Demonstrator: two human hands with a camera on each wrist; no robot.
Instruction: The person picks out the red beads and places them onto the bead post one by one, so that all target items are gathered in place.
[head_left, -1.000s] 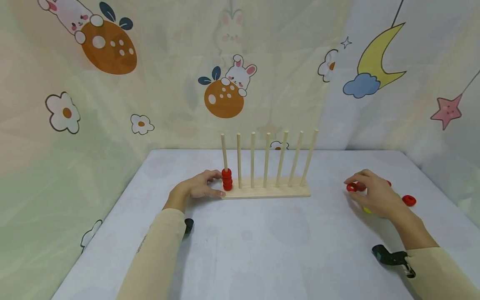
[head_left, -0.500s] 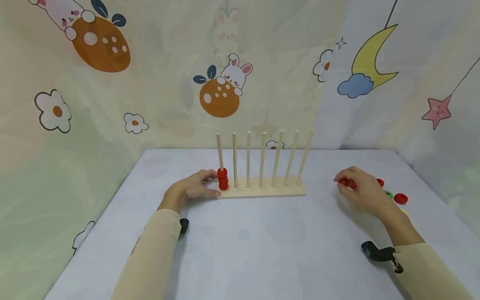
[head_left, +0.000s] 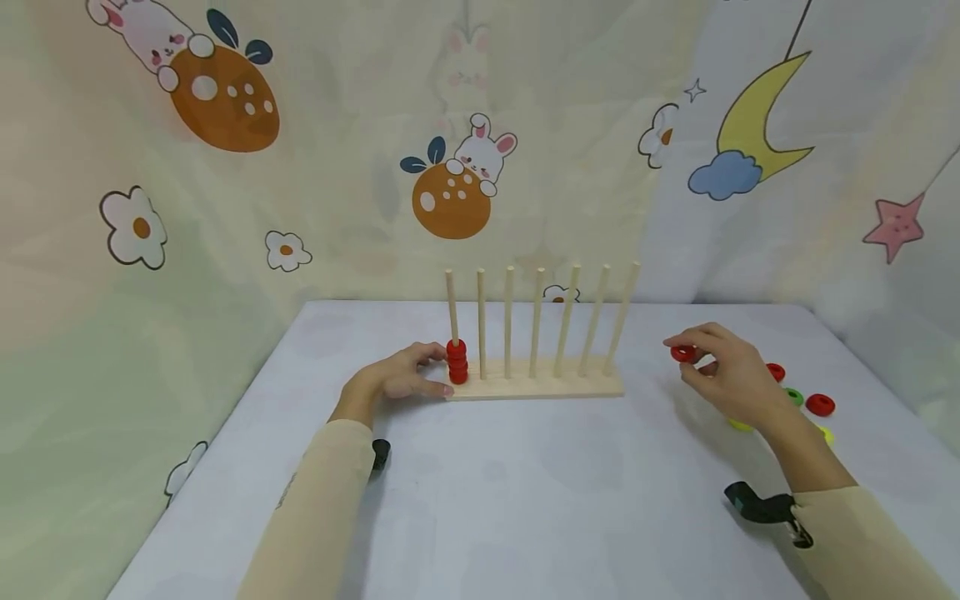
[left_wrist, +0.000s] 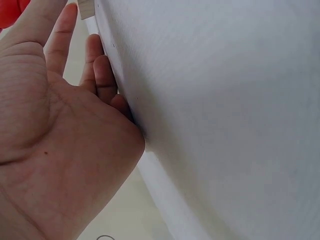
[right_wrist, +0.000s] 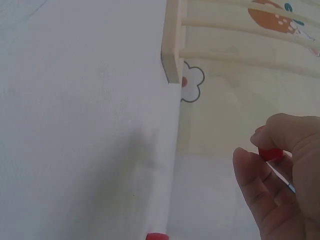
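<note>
A wooden peg rack (head_left: 536, 385) stands on the table with a row of upright pegs. Several red beads (head_left: 457, 362) are stacked on its leftmost peg. My left hand (head_left: 401, 372) holds the left end of the base, thumb at the front corner and fingers behind, close by the stack. In the left wrist view its fingers reach toward the wooden end (left_wrist: 87, 9). Off to the right, my right hand (head_left: 738, 375) pinches a red ring-shaped bead (head_left: 682, 354) between thumb and fingers, raised above the tabletop. The right wrist view shows this bead (right_wrist: 270, 151) partly covered by the thumb.
Loose beads lie beside and behind my right hand: red ones (head_left: 821, 405), a green one (head_left: 793, 397) and yellow ones (head_left: 740, 425). A patterned cloth (head_left: 337, 167) hangs behind the white table (head_left: 525, 492).
My right hand has lifted the red bead and moved a little up and to the left, uncovering loose beads behind it. The left hand keeps its place at the rack.
</note>
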